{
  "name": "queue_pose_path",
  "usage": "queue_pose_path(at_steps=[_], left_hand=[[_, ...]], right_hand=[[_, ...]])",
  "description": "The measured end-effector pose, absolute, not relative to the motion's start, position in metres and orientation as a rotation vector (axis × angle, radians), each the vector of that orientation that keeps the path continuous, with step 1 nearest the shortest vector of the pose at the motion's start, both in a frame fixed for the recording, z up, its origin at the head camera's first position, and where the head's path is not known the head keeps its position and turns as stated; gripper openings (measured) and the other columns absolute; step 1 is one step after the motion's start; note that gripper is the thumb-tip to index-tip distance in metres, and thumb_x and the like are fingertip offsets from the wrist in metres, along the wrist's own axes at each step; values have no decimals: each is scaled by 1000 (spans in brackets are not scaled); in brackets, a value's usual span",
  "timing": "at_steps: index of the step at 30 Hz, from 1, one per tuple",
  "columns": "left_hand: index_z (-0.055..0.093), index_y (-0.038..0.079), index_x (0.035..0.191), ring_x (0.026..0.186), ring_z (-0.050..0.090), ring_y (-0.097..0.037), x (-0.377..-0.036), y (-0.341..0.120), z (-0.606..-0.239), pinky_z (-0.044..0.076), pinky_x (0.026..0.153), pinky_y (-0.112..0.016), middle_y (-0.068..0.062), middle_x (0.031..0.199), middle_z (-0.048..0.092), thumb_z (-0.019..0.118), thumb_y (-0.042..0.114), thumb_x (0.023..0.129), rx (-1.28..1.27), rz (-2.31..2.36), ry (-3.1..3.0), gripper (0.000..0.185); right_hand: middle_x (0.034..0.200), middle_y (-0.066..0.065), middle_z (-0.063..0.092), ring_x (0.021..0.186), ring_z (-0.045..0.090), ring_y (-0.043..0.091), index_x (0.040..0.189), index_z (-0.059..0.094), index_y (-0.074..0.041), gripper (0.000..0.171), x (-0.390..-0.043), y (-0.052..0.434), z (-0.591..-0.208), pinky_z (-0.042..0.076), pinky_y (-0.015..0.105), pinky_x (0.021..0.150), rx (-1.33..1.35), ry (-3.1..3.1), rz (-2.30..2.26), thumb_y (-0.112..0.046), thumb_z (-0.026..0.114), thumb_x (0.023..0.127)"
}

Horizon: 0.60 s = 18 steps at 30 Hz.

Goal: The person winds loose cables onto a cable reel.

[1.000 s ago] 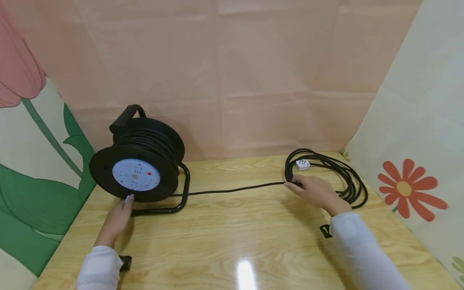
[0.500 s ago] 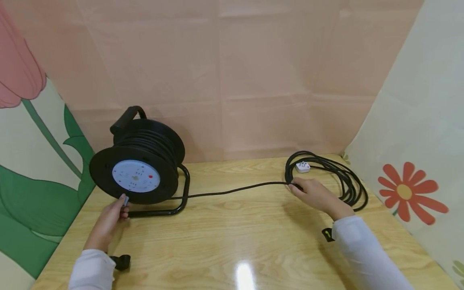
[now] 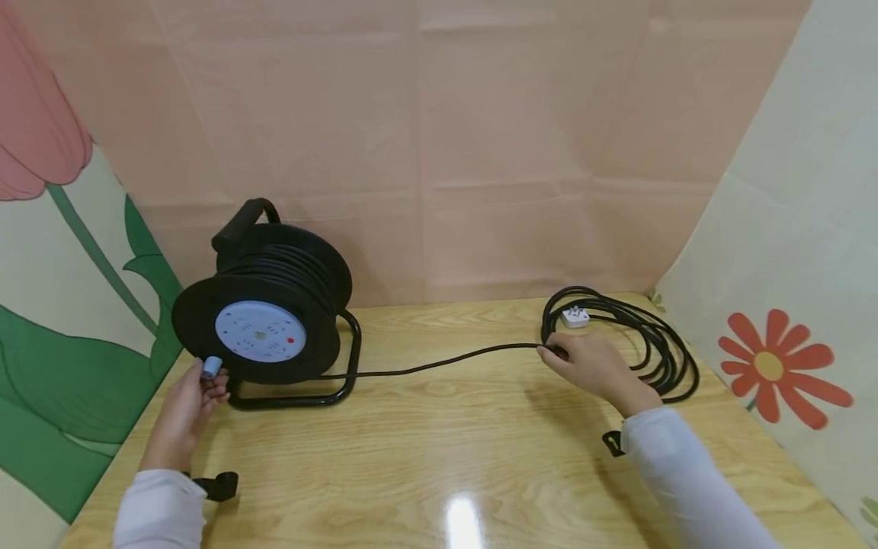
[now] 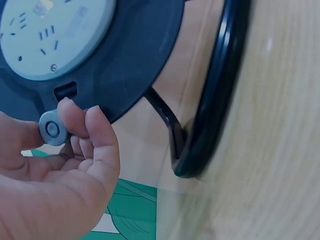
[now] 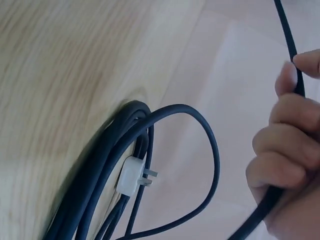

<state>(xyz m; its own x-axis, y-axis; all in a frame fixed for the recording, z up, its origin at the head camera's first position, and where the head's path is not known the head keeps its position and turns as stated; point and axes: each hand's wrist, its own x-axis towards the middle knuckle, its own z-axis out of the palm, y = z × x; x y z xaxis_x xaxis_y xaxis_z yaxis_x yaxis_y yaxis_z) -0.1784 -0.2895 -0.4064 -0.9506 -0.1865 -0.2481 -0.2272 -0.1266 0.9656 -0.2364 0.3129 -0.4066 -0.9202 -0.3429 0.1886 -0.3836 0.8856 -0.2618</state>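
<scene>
A black cable reel (image 3: 188, 328) with a pale socket face (image 3: 240, 335) stands on its tube stand (image 3: 302, 400) at the left. My left hand (image 3: 180, 412) pinches the small grey-blue crank knob (image 4: 51, 128) at the lower left of the reel's front disc, between thumb and fingers. From the reel's underside a black cable (image 3: 425, 367) runs to the right, slightly slack. My right hand (image 3: 595, 370) grips this cable, fingers curled round it in the right wrist view. Behind that hand lies a loose coil of cable (image 3: 661, 351), with a white plug (image 5: 131, 176) at its edge.
The wooden table (image 3: 411, 457) ends at a pink backdrop (image 3: 446, 191). A flower-patterned wall panel (image 3: 768, 366) borders the right side, and a leaf-patterned one (image 3: 75, 381) the left. The reel's carrying handle (image 3: 238, 225) points up.
My left hand has moved left with the knob, and the reel's disc with its socket face has turned a little clockwise. My right hand keeps hold of the cable in nearly the same place.
</scene>
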Motion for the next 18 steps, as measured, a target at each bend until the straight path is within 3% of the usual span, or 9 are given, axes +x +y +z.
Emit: queue_pose_path(at_steps=[2,7,13,18], left_hand=[[45,2,119,79,53,-4,-178,-290,-404,50,78,-19,6,88,53,24,42,109,-500,2360,1991,46],[39,9,118,80,56,-4,-178,-290,-395,51,79,-18,6,87,54,29,42,108,-495,2523,1841,36],[37,11,117,78,55,-7,-178,-286,-381,52,76,-19,2,88,53,35,40,107,-512,2695,1832,31],[37,9,116,78,54,-8,-178,-284,-370,52,75,-18,1,90,51,39,38,107,-397,2752,1916,30]], right_hand=[[60,-7,46,50,41,12,81,57,-23,34,-235,313,-408,33,32,51,569,-2915,447,-49,53,102],[59,-10,49,48,41,12,79,61,-27,40,-234,319,-409,30,31,46,519,-2882,338,-62,52,97],[57,-10,43,48,39,10,76,54,-26,36,-234,329,-409,30,30,48,617,-2850,323,-54,56,99],[53,-8,39,45,37,11,68,50,-25,46,-237,327,-410,28,30,46,559,-2829,339,-60,53,98]])
